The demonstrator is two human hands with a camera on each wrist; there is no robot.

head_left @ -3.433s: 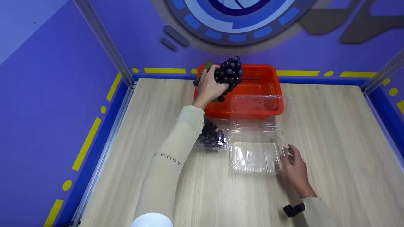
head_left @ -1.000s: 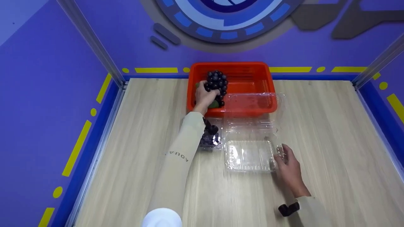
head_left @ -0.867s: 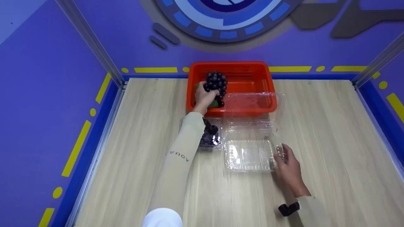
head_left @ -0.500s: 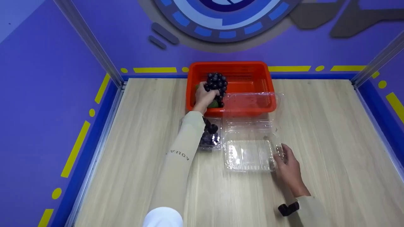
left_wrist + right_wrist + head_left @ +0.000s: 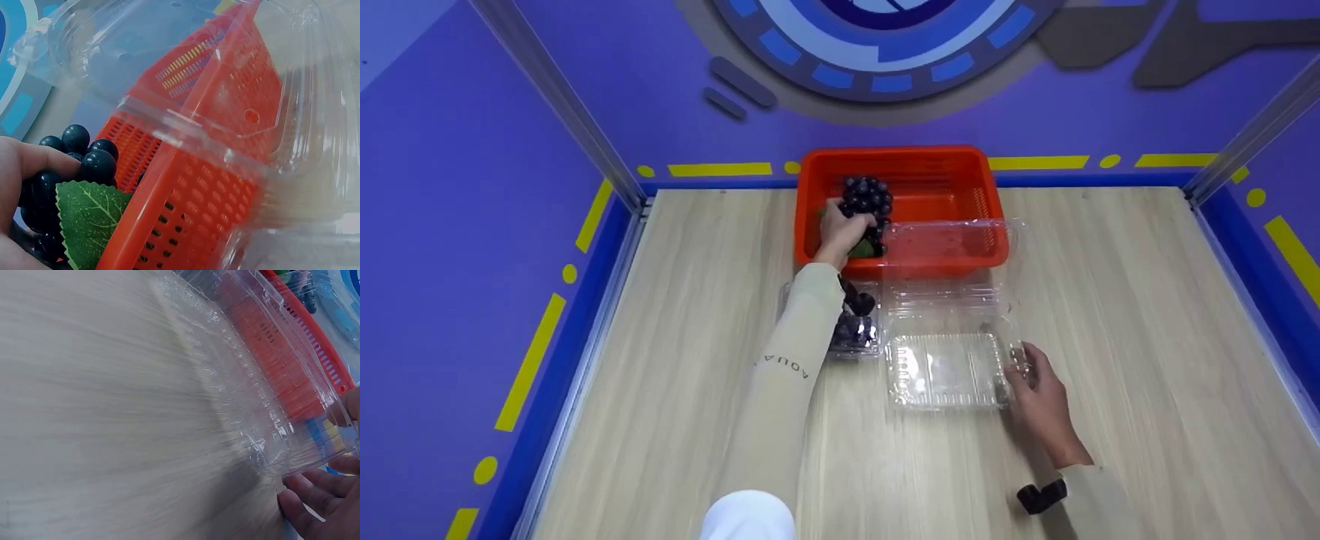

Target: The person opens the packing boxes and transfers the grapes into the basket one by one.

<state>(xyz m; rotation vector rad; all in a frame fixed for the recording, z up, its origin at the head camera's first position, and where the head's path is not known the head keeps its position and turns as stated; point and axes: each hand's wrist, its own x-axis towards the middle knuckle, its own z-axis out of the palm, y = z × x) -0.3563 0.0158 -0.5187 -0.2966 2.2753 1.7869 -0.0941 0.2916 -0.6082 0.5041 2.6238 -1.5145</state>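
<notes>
My left hand (image 5: 844, 229) grips a bunch of dark grapes (image 5: 868, 196) inside the left part of the red basket (image 5: 990, 202). A green leaf (image 5: 93, 219) on the bunch shows beside the basket wall in the left wrist view. On the table, a hinged clear plastic clamshell box (image 5: 949, 371) lies open with nothing in it, its lid (image 5: 945, 244) leaning over the basket's front rim. My right hand (image 5: 1041, 397) pinches the right edge of this box, thumb at the rim and fingers outside, as the right wrist view shows.
Left of the open box stands a second clear box (image 5: 855, 334) with dark grapes, partly hidden under my left forearm. Blue-purple panels (image 5: 615, 97) wall in the wooden table (image 5: 697, 315) at the back and both sides.
From above the basket, my left hand has lowered the grapes into its left side, then stays nearly still. The right hand keeps its hold on the box edge. The head view shifts slightly.
</notes>
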